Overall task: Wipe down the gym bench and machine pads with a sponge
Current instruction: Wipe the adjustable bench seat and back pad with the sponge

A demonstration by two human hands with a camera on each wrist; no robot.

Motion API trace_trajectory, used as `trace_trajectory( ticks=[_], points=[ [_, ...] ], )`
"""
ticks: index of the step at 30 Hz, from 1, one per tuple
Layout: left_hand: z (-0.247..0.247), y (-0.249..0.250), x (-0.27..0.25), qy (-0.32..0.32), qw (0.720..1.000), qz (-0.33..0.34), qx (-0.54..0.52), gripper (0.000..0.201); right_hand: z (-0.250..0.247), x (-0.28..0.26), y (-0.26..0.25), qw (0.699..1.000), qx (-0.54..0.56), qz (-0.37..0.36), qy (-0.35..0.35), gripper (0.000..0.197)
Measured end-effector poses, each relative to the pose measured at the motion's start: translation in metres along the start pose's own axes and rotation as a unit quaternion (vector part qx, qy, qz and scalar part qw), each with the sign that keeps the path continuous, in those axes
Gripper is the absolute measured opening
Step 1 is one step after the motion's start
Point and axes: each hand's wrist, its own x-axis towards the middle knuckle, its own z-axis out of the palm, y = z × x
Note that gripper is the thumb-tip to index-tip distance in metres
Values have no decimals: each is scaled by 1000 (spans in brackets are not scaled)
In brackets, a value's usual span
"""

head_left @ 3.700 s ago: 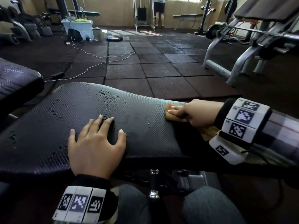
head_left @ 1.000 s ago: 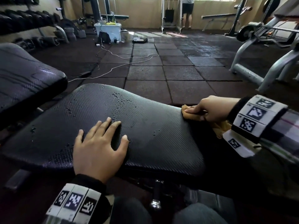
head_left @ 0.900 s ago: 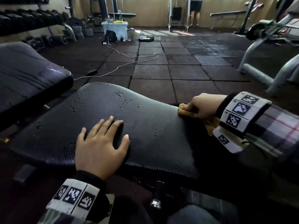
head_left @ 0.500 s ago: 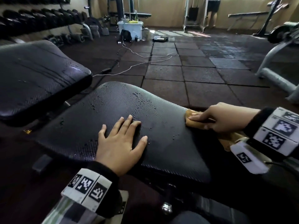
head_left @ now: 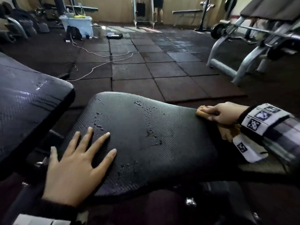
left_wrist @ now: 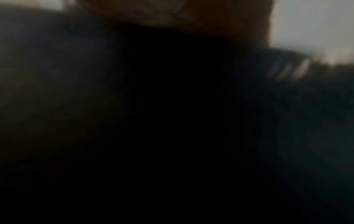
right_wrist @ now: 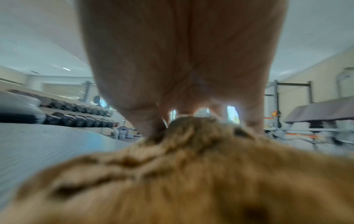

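The black textured bench seat pad (head_left: 154, 140) lies in front of me, with water droplets (head_left: 146, 109) beaded across its middle and left. My left hand (head_left: 78, 161) rests flat on the pad's near left part, fingers spread and straight. My right hand (head_left: 222, 113) grips an orange-tan sponge (head_left: 200, 112) at the pad's far right edge. In the right wrist view the sponge (right_wrist: 191, 174) fills the lower picture under the fingers (right_wrist: 153, 121). The left wrist view is dark and blurred.
A second black pad (head_left: 29, 108), the backrest, rises at the left with wet streaks. Rubber floor tiles (head_left: 146, 70) lie beyond, crossed by a white cable (head_left: 100, 64). A grey machine frame (head_left: 243, 51) stands at the right. A white box (head_left: 78, 25) and a person's legs (head_left: 158, 12) are far back.
The head view has shifted. My right hand stays at the pad's right edge with the sponge; my left hand stays flat on the pad, its fingers now spread wider.
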Motion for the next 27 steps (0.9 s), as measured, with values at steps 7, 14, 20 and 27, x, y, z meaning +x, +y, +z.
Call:
trace_trajectory(
  ticks=[7, 14, 20, 27],
  points=[
    [-1, 0, 3, -17, 999, -14, -30, 62, -7, -6, -24, 996, 45, 61, -47, 52],
    [6, -1, 7, 37, 998, -16, -49, 68, -4, -18, -31, 996, 21, 80, -41, 53],
    [1, -1, 3, 41, 998, -16, -45, 75, -14, 7, -39, 996, -2, 85, -31, 48],
    [3, -3, 3, 46, 998, -11, -30, 80, -23, 18, -74, 1000, -9, 1, -13, 51]
  ],
)
